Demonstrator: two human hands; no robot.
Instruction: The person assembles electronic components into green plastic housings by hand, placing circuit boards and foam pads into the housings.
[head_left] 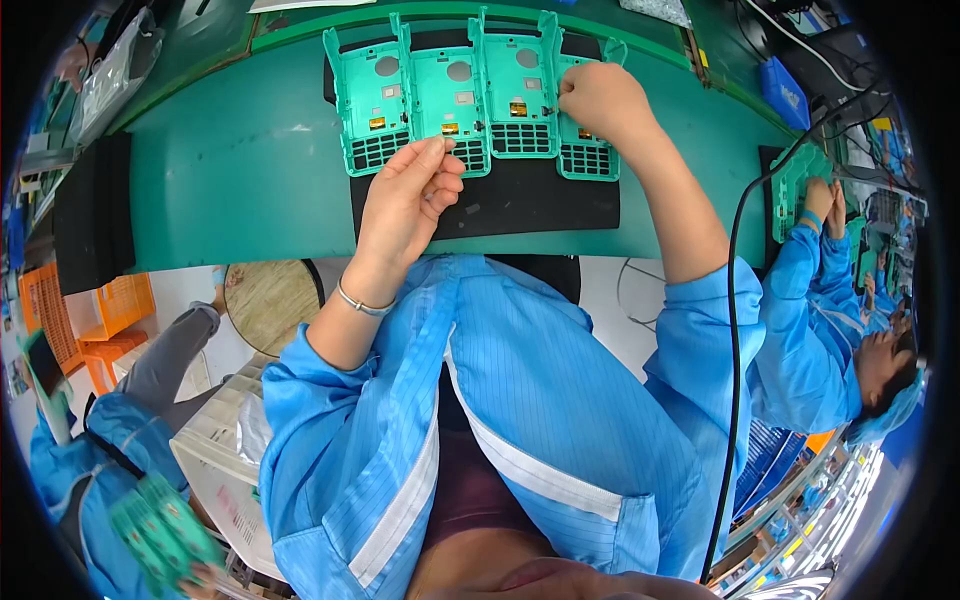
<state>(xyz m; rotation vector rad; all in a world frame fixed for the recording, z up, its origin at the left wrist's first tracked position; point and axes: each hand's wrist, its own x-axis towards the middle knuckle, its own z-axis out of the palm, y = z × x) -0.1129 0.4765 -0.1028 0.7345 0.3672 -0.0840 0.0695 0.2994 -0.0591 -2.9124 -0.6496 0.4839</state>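
Several green plastic housings lie side by side on a black mat point(485, 210), each with a keypad-like grid of openings at its near end. My left hand point(410, 190) hovers over the near end of the second housing from the left point(440, 100), thumb and forefinger pinched together; whatever is between them is too small to make out. Over the rightmost housing point(588, 160) my right hand point(605, 100) is closed, its fingertips turned down at that housing's left side. Its fingers hide what they grip, if anything. Untouched are the leftmost housing point(370, 100) and the third one point(520, 90).
The green worktable point(230, 190) has a raised rim at its far side. A black cable point(735, 350) hangs down on the right. At right, a co-worker point(810, 340) handles a green part; at lower left another person point(110, 500) carries green housings. A round stool point(272, 305) stands below the table.
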